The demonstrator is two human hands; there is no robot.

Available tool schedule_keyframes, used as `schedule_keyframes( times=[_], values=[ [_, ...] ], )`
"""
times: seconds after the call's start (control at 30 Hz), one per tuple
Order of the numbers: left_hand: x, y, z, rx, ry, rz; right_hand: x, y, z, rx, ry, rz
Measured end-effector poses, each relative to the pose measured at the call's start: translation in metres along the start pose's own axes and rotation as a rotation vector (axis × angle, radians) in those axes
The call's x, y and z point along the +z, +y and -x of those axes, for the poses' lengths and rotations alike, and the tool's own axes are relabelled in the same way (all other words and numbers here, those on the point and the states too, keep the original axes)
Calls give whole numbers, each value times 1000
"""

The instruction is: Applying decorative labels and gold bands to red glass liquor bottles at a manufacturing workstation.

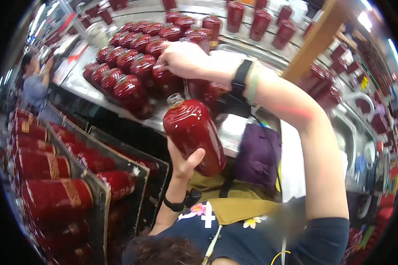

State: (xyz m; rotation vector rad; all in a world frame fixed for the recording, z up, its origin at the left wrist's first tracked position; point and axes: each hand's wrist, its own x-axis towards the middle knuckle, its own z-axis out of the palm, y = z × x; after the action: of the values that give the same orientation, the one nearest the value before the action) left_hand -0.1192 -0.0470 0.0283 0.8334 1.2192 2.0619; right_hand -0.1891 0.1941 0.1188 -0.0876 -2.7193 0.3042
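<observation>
My left hand (184, 162) grips the base of a clear plastic bottle (193, 134) full of dark red liquid and holds it up, tilted, with its cap end away from me. My right hand (183, 58) reaches across to a cluster of similar red bottles (128, 66) standing on a metal counter (82, 81). Its fingers curl over the top of one bottle (166, 77) at the cluster's near right edge. Both wrists wear black bands.
Labelled red bottles (44, 176) lie stacked in dark trays at the lower left. Another person (34, 86) stands at the far left. A purple cloth bag (258, 154) sits below my right arm, a wooden post (318, 39) rises at the upper right, and more red bottles (261, 22) line the back.
</observation>
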Motion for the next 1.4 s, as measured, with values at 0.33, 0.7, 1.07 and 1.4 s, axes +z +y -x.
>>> schedule_keyframes(
  times=[0.33,0.7,1.07,1.4],
  values=[
    [65,6,10,-305,-405,195,-128,-38,149,133,407,-292],
    [146,-48,-2,-679,-404,163,-61,-71,365,1074,418,-931],
    [150,-78,-14,140,-386,-774,-63,-62,359,1053,500,-692],
    [156,-70,1,-220,-539,-511,-92,36,488,1074,249,37]
  ],
)
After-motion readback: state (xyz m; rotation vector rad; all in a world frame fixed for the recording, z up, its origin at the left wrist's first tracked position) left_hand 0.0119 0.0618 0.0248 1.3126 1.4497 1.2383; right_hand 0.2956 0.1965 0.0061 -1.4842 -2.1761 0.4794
